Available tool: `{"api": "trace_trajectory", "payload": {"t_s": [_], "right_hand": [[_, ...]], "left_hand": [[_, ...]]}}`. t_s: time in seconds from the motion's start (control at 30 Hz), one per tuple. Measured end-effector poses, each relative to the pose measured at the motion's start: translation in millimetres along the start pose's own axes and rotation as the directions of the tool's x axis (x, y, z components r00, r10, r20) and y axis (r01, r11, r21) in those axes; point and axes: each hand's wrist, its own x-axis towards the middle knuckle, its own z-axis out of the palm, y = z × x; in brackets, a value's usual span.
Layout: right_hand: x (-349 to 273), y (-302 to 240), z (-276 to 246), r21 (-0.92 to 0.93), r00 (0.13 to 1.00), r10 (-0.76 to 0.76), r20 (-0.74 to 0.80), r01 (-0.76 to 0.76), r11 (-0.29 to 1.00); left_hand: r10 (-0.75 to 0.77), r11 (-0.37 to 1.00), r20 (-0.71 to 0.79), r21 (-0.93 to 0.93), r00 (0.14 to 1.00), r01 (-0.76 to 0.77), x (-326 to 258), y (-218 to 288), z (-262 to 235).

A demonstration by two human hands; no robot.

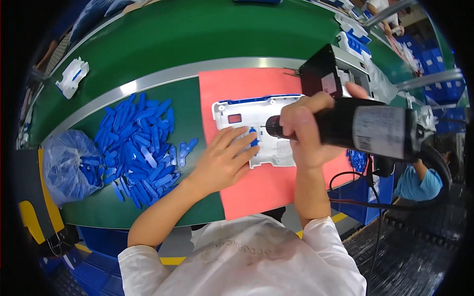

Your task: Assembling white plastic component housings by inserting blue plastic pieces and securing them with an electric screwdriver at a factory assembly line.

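Note:
A white plastic housing shell (256, 109) with a blue edge lies on a pink mat (264, 195). My left hand (219, 160) rests over its left part, fingers spread, with fingertips at a small blue strip (254, 139) inside the shell. Whether the fingertips press on that strip I cannot tell. Gripped in my right hand (308, 135) is a black electric screwdriver (363, 127), held nearly level and slightly blurred. Its thin bit points left toward the blue strip. The tool and my right hand hide the shell's right side.
Left of the mat lies a heap of blue plastic strips (140, 143) beside a clear bag (66, 163). A black box (323, 69) stands behind the mat at right. White housings (73, 76) sit on the green belt beyond a metal rail. A cable (437, 170) trails from the tool.

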Motion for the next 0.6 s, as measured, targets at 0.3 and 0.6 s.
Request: {"api": "trace_trajectory", "payload": {"t_s": [0.3,0.6], "right_hand": [[-8,10,24,0.108,0.990,0.140,-0.031,-0.136,0.985],[-10,18,22,-0.025,0.997,0.070,0.020,-0.070,0.997]], "left_hand": [[-0.008,1.000,-0.024,0.006,1.000,0.008,-1,1,-3],[0.000,1.000,-0.047,-0.019,0.999,-0.001,-1,-1,-1]]}}
